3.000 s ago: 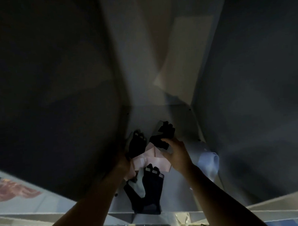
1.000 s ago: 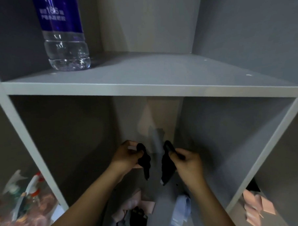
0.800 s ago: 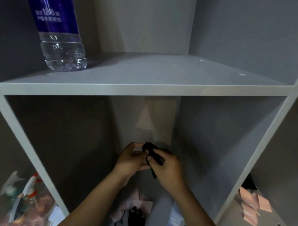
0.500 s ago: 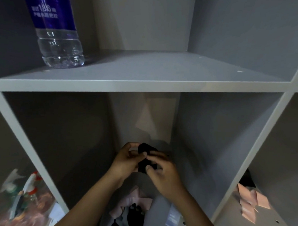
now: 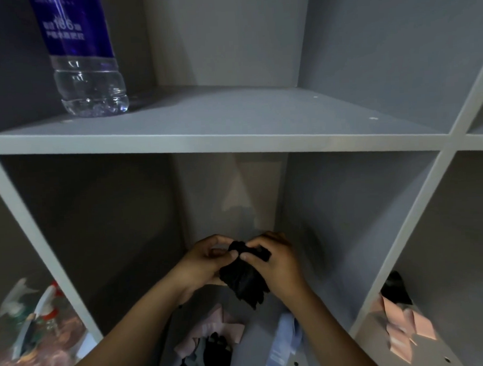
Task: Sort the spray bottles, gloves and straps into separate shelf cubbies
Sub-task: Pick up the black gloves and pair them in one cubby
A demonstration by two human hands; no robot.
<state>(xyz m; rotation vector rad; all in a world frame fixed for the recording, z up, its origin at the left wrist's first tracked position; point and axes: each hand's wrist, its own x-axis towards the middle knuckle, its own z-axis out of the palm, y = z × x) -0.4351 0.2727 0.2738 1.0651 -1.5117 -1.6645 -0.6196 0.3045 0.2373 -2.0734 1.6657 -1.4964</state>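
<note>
Inside the middle cubby, my left hand [image 5: 203,263] and my right hand [image 5: 278,261] both grip a bunched pair of black gloves [image 5: 244,279], held above the cubby floor. Below them on the floor lie pink straps [image 5: 213,332] with another black and grey glove [image 5: 212,355] on top, and a pale blue strap [image 5: 286,344] to the right. Spray bottles [image 5: 27,319] with white and red triggers stand in the left cubby. Pink straps [image 5: 404,325] and a black item [image 5: 395,288] lie in the right cubby.
A clear water bottle with a blue label [image 5: 82,59] stands on the upper shelf board [image 5: 210,134] at the left. Grey dividers [image 5: 43,241] [image 5: 403,245] wall the middle cubby on both sides.
The view pulled back out of the dark cubby. My hands lifted one black glove each, brought them together and now bunch them into one bundle.
</note>
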